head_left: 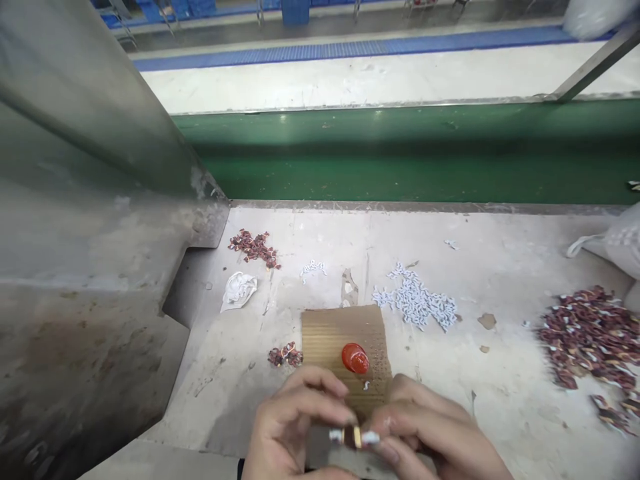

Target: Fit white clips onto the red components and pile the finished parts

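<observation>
Close to the bottom edge, my left hand point(303, 423) and my right hand point(425, 427) are closed around a small dark brown and yellow part point(353, 437) with whitish ends. Fingertips of both hands meet at this part. Just beyond them, a red cap-like dish point(355, 359) with glossy red content rests on a piece of corrugated cardboard point(343, 327). A tiny white piece point(367, 385) lies on the cardboard below the dish. Several brown parts point(285, 355) sit left of the cardboard.
Pale-blue pieces point(420, 301) are heaped right of the cardboard. Brown parts form a pile point(593, 333) at far right and a smaller one point(254, 248) at upper left, near crumpled white material point(239, 291). A metal panel point(90, 200) borders the left; a green belt point(400, 153) runs behind.
</observation>
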`<state>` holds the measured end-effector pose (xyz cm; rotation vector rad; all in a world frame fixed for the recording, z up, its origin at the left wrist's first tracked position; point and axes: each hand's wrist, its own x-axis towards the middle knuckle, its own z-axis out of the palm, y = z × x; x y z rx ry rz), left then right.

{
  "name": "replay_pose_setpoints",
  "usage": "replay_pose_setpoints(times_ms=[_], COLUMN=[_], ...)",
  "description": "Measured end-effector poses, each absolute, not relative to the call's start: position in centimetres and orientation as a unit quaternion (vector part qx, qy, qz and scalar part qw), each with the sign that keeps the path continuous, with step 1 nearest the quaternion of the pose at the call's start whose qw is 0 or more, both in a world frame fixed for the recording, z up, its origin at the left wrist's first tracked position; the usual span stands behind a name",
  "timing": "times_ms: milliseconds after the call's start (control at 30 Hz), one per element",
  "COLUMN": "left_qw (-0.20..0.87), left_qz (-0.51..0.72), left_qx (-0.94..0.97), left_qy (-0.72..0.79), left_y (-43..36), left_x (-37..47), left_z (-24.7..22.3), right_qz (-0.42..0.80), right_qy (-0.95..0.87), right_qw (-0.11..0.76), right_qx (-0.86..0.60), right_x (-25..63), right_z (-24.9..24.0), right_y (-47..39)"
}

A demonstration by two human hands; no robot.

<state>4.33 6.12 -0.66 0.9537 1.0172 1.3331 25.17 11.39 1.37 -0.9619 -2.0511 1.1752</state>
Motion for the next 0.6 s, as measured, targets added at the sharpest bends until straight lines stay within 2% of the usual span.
replay_pose_setpoints(times_ms=[100,167,267,433,600], left_qw=[0.435,0.304,0.184,0.134,0.131], left_qz=[0.533,0.443,0.305,0.27,0.271], left_qx=[0.473,0.553,0.677,0.737,0.756], left_qy=[0.55,0.637,0.644,0.605,0.582], left_y=[5.7,5.4,5.3,6.0,6.4], left_x=[1.4,-1.1,-3.6,-3.7,-4.0], left_z=[-1.8,-2.3,-2.9,-4.2,-4.4], right_qz=[0.234,0.148,0.059,0.025,0.022], right_qy=[-0.845,-0.838,-0.826,-0.85,-0.855], right_qw=[0.256,0.257,0.21,0.145,0.114], right_qx=[-0.407,-0.459,-0.52,-0.505,-0.506], right_x=[26.6,28.4,30.8,32.9,34.1], right_z=[0.5,-0.3,-1.5,-2.2,-1.7], right_y=[18.0,24.5,34.4,42.5,39.5])
